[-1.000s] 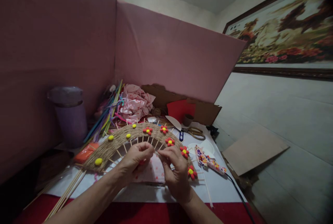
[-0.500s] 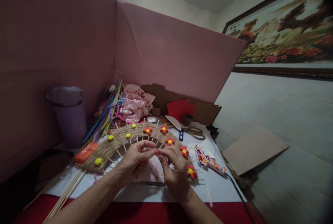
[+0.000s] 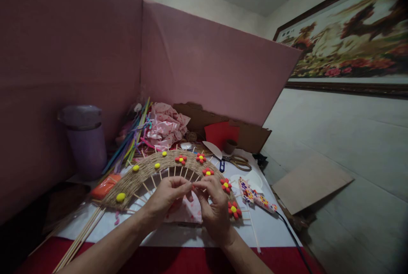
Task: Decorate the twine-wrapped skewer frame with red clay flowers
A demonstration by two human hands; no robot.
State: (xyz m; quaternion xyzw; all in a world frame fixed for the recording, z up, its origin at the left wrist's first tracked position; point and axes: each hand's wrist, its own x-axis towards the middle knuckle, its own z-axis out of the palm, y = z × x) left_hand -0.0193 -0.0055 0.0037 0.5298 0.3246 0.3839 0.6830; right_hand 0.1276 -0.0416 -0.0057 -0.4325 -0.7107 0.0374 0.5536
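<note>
Both hands meet fingertip to fingertip above the inner edge of a woven twine arch (image 3: 143, 175) with wooden sticks through it. My left hand (image 3: 172, 195) is closed in a pinch, and my right hand (image 3: 213, 206) pinches against it. The small piece of red clay seen between them a moment ago is now hidden by the fingers. Red clay flowers (image 3: 226, 185) with yellow centres sit along the arch's right side. On its left side are lone yellow clay dots (image 3: 120, 197). Dotted white-pink fabric (image 3: 188, 211) lies under the hands.
A floral-patterned glue gun (image 3: 256, 196) with a black cord lies at right, near scissors (image 3: 239, 162). Left are an orange clay pack (image 3: 105, 185), loose sticks (image 3: 79, 238) and a purple bin (image 3: 85, 148). Crumpled pink fabric (image 3: 167, 125) and pink panels (image 3: 207, 61) stand behind.
The left fingers have shifted slightly and closed in at the fingertips, so the red clay no longer shows. The arch and its flowers stay in place.
</note>
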